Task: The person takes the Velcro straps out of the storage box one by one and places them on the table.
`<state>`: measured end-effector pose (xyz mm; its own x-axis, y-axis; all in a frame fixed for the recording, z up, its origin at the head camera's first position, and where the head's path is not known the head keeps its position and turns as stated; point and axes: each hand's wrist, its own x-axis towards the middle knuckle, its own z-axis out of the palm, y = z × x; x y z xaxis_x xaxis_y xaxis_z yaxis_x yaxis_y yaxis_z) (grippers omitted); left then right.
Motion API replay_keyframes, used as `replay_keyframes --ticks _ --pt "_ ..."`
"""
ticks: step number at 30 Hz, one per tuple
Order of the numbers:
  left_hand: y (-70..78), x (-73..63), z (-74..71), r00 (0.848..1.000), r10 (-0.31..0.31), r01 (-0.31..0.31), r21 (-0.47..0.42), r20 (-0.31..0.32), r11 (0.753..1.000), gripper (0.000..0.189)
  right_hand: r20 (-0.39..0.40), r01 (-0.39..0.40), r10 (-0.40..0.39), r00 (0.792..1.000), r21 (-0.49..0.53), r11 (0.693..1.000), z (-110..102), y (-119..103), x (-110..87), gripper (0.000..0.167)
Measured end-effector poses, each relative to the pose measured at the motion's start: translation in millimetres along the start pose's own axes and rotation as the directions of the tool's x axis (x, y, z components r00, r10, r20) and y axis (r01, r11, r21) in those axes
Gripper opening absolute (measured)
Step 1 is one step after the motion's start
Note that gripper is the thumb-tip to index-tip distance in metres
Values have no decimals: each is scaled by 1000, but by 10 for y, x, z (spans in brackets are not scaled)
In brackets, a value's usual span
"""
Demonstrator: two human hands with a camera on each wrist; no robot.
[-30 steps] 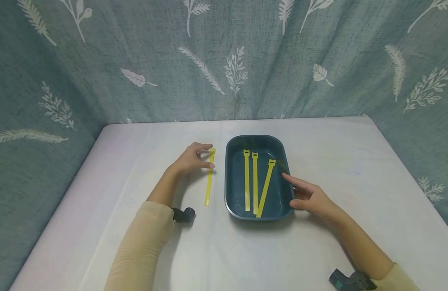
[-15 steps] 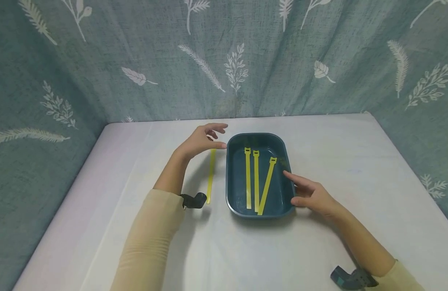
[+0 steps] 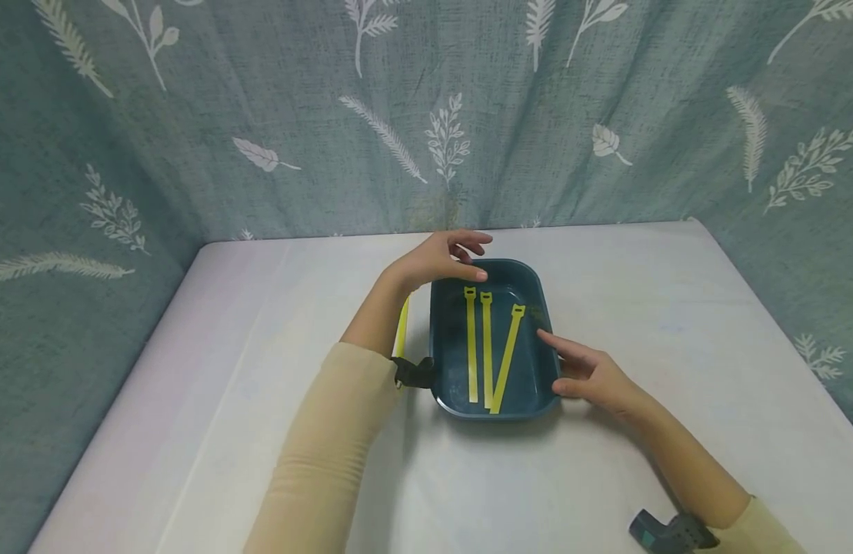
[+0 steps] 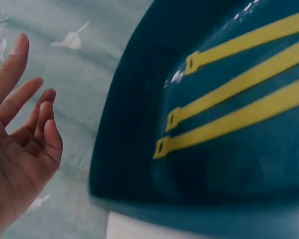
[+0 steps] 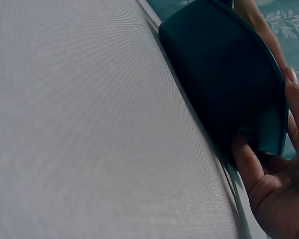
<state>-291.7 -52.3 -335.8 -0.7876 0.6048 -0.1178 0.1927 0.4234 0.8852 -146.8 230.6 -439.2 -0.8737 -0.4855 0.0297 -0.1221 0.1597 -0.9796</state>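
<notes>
A dark teal, rounded rectangular tray (image 3: pixel 450 338) stands on the white-covered table. Inside lie 3 yellow cable ties (image 4: pixel 229 87), flat straps with slotted heads; two run side by side and one slants. Another yellow cable tie (image 3: pixel 402 327) lies on the table left of the tray, partly covered by the left forearm. My left hand (image 3: pixel 445 260) is above the tray's far left corner, fingers loosely bent and holding nothing. At the tray's right side, my right hand (image 3: pixel 588 369) holds the wall, forefinger over the rim and thumb against the outside.
A teal leaf-patterned curtain (image 3: pixel 281 192) hangs behind the table's back edge and along both sides. Each wrist wears a black camera mount; the left one (image 3: pixel 414 373) overlaps the tray's left edge in the head view.
My left hand has left the cable tie on the table, risen, and moved right and away over the tray's far corner. The right hand and tray keep their places.
</notes>
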Motion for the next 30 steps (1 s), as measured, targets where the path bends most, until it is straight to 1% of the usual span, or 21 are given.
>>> replay_keyframes --ticks 2,5,7,9,11,12,15,18,20,25,30 --pt "3 44 67 1000 3 -2 -19 22 1000 62 7 4 -4 1000 1 1000 -5 2 3 69" --pt "-17 112 172 998 22 -20 -45 53 999 61 16 19 -19 1000 -2 1000 -12 8 9 69" --pt "-47 159 242 996 21 -16 -59 83 998 61 17 20 -20 1000 -4 1000 -14 12 8 68" --pt "-77 197 308 993 1 8 -73 120 997 61 20 20 -20 1000 0 1000 -13 16 5 68" --pt "-111 229 371 986 -37 50 -76 163 996 62 23 11 -11 1000 12 1000 -9 16 -1 68" --pt "-125 241 403 982 -58 70 -63 179 996 63 26 10 -11 1000 18 1000 -7 16 -4 68" --pt "-160 283 505 977 -93 89 30 194 996 66 34 19 -20 999 29 999 -8 16 -10 68" --pt "-186 330 626 978 -95 65 158 186 985 70 36 29 -30 999 28 999 -15 18 -15 68" --pt "-200 364 703 980 -86 45 221 181 974 73 34 28 -29 999 28 999 -21 20 -16 67" --pt "-243 408 848 986 -91 39 336 142 941 77 25 16 -16 1000 16 1000 -19 21 -11 67" --pt "-271 408 913 988 -111 50 461 106 886 78 17 0 0 1000 4 1000 -11 9 -14 67"
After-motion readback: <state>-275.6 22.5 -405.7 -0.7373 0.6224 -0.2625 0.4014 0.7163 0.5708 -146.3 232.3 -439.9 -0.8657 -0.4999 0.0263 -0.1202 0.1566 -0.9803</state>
